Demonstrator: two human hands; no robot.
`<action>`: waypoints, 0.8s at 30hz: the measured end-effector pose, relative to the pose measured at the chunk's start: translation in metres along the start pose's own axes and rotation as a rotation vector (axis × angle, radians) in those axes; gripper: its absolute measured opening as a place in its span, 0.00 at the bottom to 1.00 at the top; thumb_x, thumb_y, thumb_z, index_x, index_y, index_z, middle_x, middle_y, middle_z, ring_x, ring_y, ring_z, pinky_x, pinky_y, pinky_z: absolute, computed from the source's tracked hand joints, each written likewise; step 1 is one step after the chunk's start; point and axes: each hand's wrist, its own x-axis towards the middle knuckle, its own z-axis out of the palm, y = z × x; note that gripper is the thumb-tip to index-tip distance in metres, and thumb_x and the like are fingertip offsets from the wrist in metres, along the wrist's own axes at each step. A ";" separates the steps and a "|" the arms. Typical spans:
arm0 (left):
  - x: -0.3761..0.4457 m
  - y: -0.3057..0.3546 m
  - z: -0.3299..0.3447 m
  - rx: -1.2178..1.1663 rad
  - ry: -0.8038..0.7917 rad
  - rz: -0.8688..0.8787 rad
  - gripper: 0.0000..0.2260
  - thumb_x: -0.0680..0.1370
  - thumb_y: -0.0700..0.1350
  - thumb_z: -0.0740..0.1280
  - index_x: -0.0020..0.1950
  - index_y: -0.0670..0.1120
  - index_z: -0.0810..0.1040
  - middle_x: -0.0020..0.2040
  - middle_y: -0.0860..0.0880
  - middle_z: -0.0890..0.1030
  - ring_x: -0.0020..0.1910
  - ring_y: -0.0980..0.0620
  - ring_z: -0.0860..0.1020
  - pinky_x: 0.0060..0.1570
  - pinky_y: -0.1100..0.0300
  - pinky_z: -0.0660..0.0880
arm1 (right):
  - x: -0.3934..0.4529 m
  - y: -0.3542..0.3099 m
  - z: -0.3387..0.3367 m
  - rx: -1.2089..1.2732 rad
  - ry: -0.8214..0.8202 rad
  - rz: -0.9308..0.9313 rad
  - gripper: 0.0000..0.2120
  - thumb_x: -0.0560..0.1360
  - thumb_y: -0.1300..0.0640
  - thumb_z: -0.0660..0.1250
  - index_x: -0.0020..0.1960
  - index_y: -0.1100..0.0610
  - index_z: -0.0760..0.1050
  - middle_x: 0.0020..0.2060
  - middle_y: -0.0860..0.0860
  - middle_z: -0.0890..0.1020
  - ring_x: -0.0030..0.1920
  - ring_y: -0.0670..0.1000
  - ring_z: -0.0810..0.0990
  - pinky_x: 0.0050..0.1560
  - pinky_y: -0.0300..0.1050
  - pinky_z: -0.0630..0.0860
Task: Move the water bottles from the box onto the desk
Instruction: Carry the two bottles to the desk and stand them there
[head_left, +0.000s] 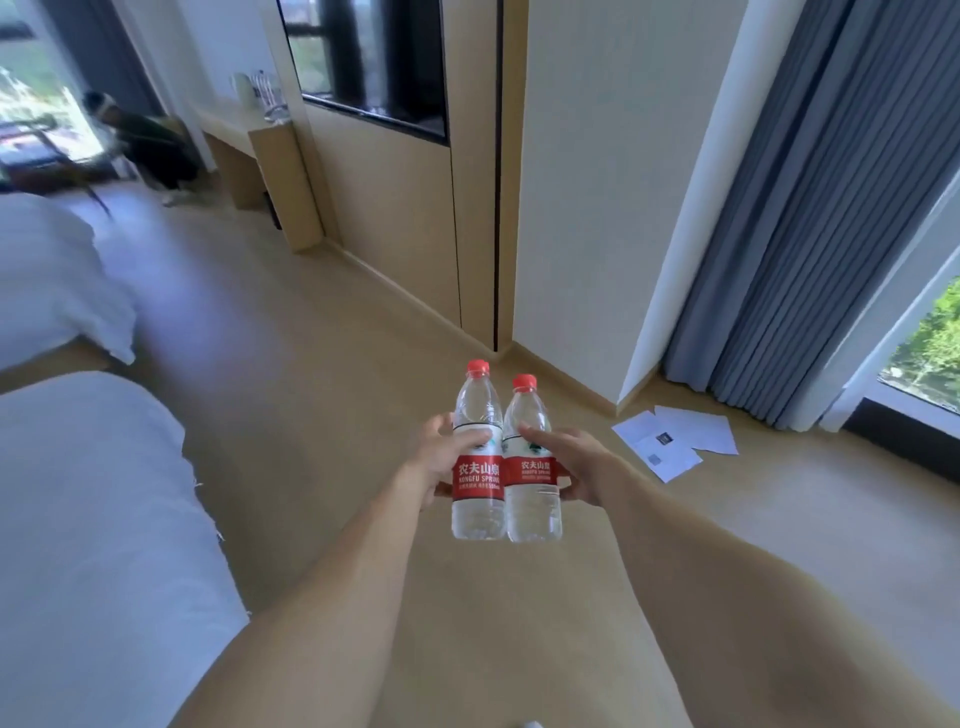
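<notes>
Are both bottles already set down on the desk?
No. Both are held upright in the air over the floor, the left bottle in the left hand, the right bottle in the right hand.

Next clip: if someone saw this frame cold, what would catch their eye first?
Two clear plastic water bottles with red caps and red labels, held upright side by side at centre: the left bottle gripped by the left hand, the right bottle by the right hand. Next, scattered white paper sheets on the tan floor to the right, and white bedding along the left.
</notes>
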 end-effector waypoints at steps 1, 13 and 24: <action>0.009 0.007 -0.001 -0.014 0.029 0.002 0.20 0.73 0.48 0.76 0.62 0.52 0.73 0.50 0.48 0.84 0.40 0.52 0.83 0.32 0.60 0.78 | 0.012 -0.011 -0.001 -0.009 -0.020 -0.004 0.26 0.66 0.41 0.79 0.56 0.57 0.78 0.46 0.54 0.87 0.47 0.54 0.87 0.49 0.56 0.83; 0.100 0.040 -0.066 -0.100 0.268 -0.014 0.17 0.70 0.48 0.77 0.56 0.53 0.77 0.48 0.49 0.85 0.37 0.53 0.85 0.33 0.57 0.80 | 0.133 -0.096 0.052 -0.110 -0.234 -0.019 0.25 0.68 0.44 0.78 0.56 0.59 0.79 0.49 0.57 0.86 0.51 0.56 0.85 0.54 0.61 0.81; 0.235 0.069 -0.188 -0.147 0.290 -0.003 0.19 0.69 0.49 0.78 0.57 0.55 0.77 0.48 0.49 0.85 0.37 0.53 0.86 0.33 0.55 0.81 | 0.271 -0.193 0.156 -0.186 -0.276 -0.026 0.25 0.68 0.45 0.79 0.57 0.60 0.79 0.47 0.56 0.87 0.50 0.56 0.86 0.53 0.57 0.82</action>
